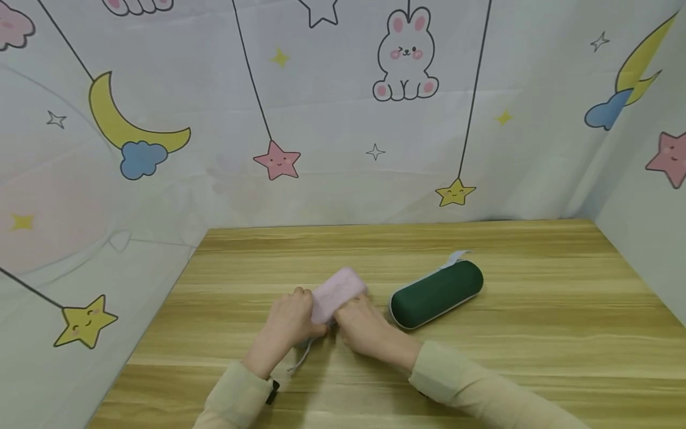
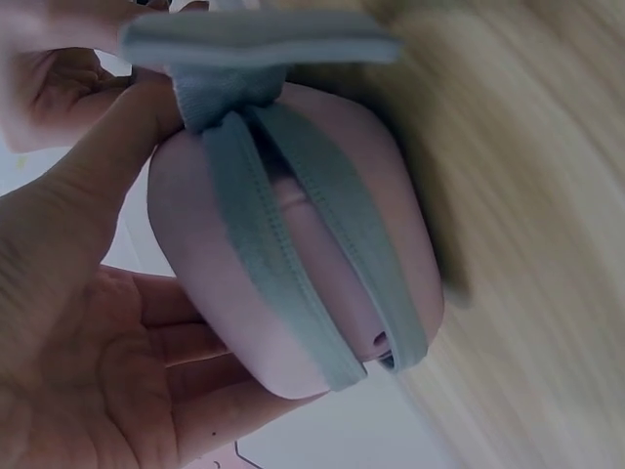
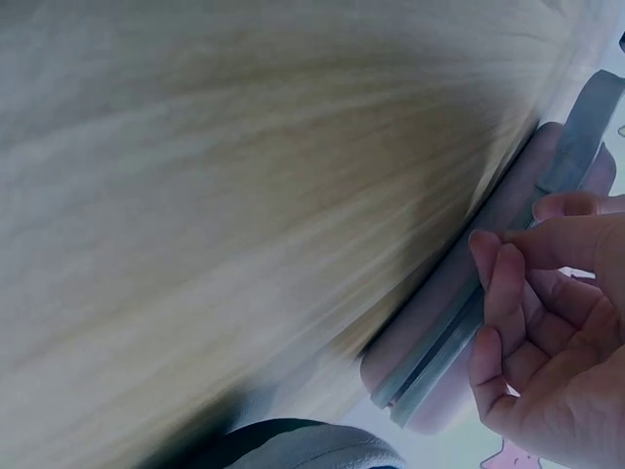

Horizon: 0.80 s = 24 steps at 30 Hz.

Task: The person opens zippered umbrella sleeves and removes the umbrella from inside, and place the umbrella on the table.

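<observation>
A pink zippered case [image 1: 337,293] sits on the table, tilted, in front of both hands. My left hand [image 1: 287,322] grips its near-left end, thumb on one side and fingers on the other in the left wrist view. Grey zipper tape [image 2: 256,259] runs over that end, its two edges parted by a narrow gap. A grey strap [image 2: 264,39] sticks out there. My right hand [image 1: 367,328] is at the case's right side; in the right wrist view its thumb and forefinger pinch at the zipper line [image 3: 444,332]. The fingertips mostly hide the zipper pull.
A dark green case [image 1: 436,295] with a pale edge and a light strap [image 1: 455,258] lies to the right of the pink one, close to my right wrist. The wooden table [image 1: 536,333] meets a printed cloth backdrop [image 1: 343,196] behind and at both sides.
</observation>
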{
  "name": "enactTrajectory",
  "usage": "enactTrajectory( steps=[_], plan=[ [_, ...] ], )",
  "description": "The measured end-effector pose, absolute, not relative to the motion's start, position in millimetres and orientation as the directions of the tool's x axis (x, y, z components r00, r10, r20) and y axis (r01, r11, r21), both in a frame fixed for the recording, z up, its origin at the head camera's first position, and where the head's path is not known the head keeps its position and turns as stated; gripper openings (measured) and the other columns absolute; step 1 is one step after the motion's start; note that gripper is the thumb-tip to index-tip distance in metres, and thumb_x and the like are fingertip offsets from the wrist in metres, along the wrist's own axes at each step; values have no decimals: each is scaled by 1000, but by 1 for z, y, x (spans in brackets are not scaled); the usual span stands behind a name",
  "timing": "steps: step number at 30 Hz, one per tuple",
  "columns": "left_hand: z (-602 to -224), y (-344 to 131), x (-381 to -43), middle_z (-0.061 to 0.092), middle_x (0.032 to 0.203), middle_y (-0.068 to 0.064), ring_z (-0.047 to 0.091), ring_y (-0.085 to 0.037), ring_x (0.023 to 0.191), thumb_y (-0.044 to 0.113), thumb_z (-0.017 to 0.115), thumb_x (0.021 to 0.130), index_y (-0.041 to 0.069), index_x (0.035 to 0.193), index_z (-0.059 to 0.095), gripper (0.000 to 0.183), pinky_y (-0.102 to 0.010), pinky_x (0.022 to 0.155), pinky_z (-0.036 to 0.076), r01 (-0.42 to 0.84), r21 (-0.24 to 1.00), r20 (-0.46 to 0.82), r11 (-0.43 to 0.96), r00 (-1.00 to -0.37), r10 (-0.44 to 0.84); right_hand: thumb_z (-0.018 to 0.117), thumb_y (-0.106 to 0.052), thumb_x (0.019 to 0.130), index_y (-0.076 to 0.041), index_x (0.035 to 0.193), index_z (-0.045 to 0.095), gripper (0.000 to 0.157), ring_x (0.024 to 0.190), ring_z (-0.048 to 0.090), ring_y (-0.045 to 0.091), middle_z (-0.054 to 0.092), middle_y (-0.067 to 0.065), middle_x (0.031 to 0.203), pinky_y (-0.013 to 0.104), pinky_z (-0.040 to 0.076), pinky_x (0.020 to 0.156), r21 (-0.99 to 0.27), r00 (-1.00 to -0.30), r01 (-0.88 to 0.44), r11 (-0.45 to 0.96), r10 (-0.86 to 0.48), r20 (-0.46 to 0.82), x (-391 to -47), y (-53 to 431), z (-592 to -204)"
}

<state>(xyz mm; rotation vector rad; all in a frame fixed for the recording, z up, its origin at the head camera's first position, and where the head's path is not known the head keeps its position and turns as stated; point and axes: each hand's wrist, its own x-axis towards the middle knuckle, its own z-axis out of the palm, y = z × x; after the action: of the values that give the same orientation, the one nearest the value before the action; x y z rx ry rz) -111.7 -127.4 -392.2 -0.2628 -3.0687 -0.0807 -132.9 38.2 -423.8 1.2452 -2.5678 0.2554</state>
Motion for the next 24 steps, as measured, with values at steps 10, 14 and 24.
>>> enactTrajectory(
  steps=[10, 14, 24],
  plan=[
    [-389, -133, -113, 58, 79, -8, 54, -20, 61, 47, 81, 66, -3, 95, 62, 61, -34, 52, 46, 186, 45, 31, 981, -982, 185, 72, -16, 79, -16, 67, 59, 18, 61, 50, 8, 59, -6, 63, 32, 43, 69, -146, -626, -777, 613, -725, 287, -135, 43, -419],
    [-388, -138, -117, 59, 85, -9, 56, -20, 67, 44, 81, 66, -3, 100, 62, 61, -36, 57, 49, 202, 77, -3, 976, -979, 203, 69, -16, 82, -16, 62, 57, 24, 53, 41, 5, 54, -8, 56, 28, 36, 64, -202, -661, -749, 631, -697, 278, -135, 48, -414],
    [-381, -154, -139, 58, 95, -3, 56, -18, 79, 29, 83, 67, 7, 110, 59, 54, -37, 69, 49, 250, 180, -154, 951, -948, 278, 66, -11, 84, -15, 67, 60, 18, 55, 38, 4, 48, -7, 62, 18, 32, 52, -319, -725, -685, 654, -572, 383, -142, 57, -405]
  ],
)
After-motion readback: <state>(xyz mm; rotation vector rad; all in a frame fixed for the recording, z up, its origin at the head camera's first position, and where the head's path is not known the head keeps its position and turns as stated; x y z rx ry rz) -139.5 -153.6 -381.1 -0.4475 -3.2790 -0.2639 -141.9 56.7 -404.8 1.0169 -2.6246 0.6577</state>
